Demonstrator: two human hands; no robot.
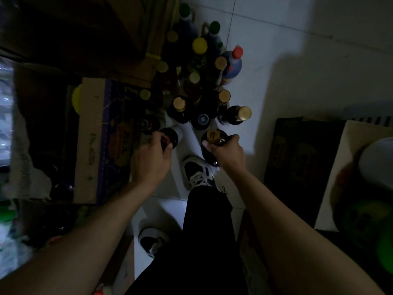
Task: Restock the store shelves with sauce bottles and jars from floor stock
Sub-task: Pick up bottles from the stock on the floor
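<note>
I look straight down in dim light at a cluster of sauce bottles [200, 81] standing on the white tiled floor. My left hand [152, 158] is closed around the neck of a dark bottle with a white cap [172, 134]. My right hand [226, 151] grips the neck of a dark bottle with a gold cap [213, 135]. Both held bottles are at the near edge of the cluster. Other bottles behind them have gold, yellow, green and red caps.
An open cardboard box [91, 141] lies at the left, with more cartons behind it [85, 35]. A dark carton [297, 162] and a pale box [340, 167] stand at the right. My shoes [197, 173] and dark trouser leg are directly below the bottles.
</note>
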